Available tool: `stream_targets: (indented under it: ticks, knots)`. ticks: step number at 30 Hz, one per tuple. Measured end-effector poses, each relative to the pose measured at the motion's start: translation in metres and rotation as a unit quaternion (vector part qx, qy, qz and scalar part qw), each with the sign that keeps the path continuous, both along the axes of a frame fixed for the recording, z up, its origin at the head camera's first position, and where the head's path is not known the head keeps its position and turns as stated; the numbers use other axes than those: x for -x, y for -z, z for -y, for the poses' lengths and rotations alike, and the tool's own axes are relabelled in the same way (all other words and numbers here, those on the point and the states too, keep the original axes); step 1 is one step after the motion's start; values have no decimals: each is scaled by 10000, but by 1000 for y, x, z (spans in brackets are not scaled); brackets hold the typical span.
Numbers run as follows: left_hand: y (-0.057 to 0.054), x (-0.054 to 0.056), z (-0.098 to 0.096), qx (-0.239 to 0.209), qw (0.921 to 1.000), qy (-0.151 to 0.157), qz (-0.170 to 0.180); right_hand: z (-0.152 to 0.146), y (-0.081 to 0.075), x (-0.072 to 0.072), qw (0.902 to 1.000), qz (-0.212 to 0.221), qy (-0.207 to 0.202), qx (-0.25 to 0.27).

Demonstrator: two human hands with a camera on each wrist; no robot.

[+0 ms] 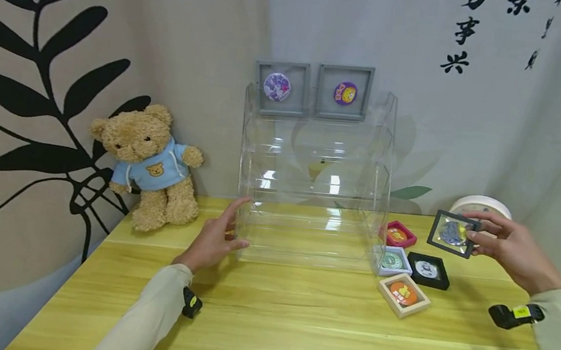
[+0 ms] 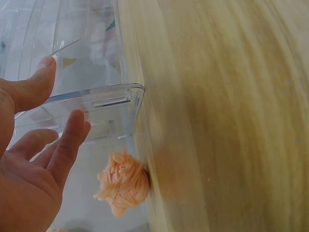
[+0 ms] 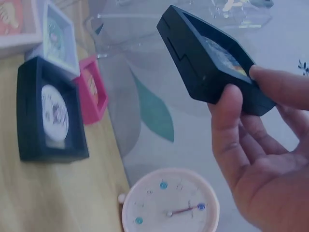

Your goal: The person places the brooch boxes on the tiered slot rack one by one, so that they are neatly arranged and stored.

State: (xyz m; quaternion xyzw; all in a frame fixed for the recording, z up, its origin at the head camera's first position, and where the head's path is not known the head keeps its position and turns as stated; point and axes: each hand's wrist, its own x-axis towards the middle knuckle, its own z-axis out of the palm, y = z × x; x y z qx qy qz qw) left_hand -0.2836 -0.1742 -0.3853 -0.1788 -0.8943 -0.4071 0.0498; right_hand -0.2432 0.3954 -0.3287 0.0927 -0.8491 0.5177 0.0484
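In the head view, my right hand (image 1: 510, 249) holds a black square display frame (image 1: 451, 233) with a round dark-and-yellow badge in it, raised above the table. Thumb and fingers pinch one end of this frame in the right wrist view. My left hand (image 1: 213, 240) is at the left side of a clear acrylic tiered rack (image 1: 302, 255). Its thumb and fairly straight fingers lie on either side of the rack's edge; firm contact cannot be told. On the top tier stand two grey frames, one with a purple-white badge (image 1: 277, 87), the other with a purple-yellow badge (image 1: 345, 93).
Right of the rack lie a pink frame (image 1: 400, 234), a white frame (image 1: 394, 261), another black frame (image 1: 428, 271) and a beige frame (image 1: 403, 295). A round pale clock (image 3: 169, 203) stands behind. A teddy bear (image 1: 154, 167) sits at the left.
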Motion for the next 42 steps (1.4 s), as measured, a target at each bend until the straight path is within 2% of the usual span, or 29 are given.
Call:
stream_targets:
  ticks: [6,9,13,20,34,38,42]
  knots:
    - [-1,-1,1,-22,10000,-6,6,14,-8,2,9952,-119,-541,811]
    - [0,0,0,-22,10000,0,-21,21,-11,2,9921,-172,-727,1010]
    - [0,-1,0,-31,10000,6,-22,31,-16,1,9945,-263,-708,732]
    - [1,-2,0,-16,10000,-12,-44,47,-27,0,9985,-366,-369,-170]
    - [6,-1,-1,-53,9999,23,-100,84,-53,8,9974,-48,-161,-696]
    - [6,0,-1,-56,10000,39,-58,96,-64,13,9975,-129,-247,-648]
    - [3,1,0,-66,9998,54,-160,108,-75,21,9980,-230,-407,-424]
